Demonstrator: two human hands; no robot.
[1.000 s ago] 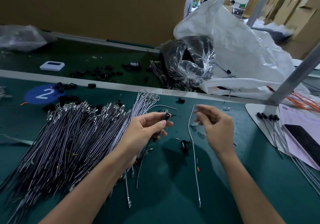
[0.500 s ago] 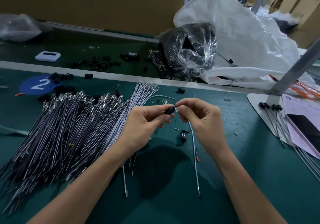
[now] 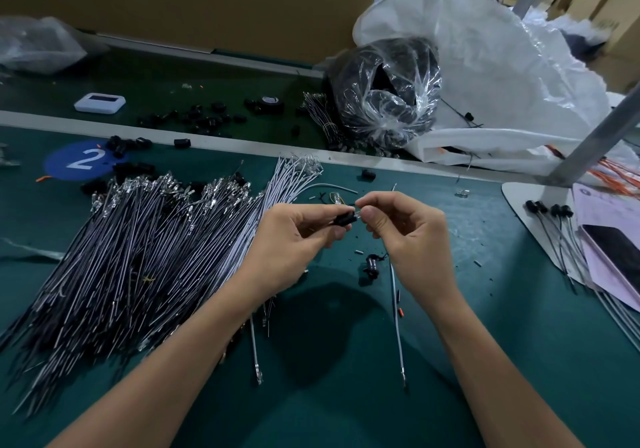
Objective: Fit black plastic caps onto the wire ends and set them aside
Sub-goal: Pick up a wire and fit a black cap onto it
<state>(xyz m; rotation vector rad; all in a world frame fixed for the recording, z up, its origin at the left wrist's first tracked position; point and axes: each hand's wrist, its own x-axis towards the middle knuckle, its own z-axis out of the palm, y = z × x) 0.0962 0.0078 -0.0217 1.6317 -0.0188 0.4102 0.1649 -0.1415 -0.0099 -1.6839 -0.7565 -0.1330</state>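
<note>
My left hand [image 3: 294, 239] pinches a small black plastic cap [image 3: 344, 219] between thumb and fingers above the green mat. My right hand [image 3: 408, 236] pinches the metal tip of a grey wire [image 3: 398, 326] right against the cap's opening; the wire hangs down from under that hand toward me. A big pile of uncapped wires [image 3: 138, 257] fans out on the left. Several capped wires [image 3: 554, 225] lie on the white stand base at the right. One loose cap [image 3: 372, 264] lies on the mat just below my hands.
Loose black caps [image 3: 204, 118] are scattered across the back strip and near the blue "2" sticker [image 3: 81, 160]. A clear bag of black parts [image 3: 384, 94] and a large white sack [image 3: 502, 83] stand behind. A grey post [image 3: 595, 128] and papers [image 3: 609, 225] sit at the right.
A second ago my hands were apart, the left with the cap and the right with the wire tip. They came together, and the tip now meets the cap.
</note>
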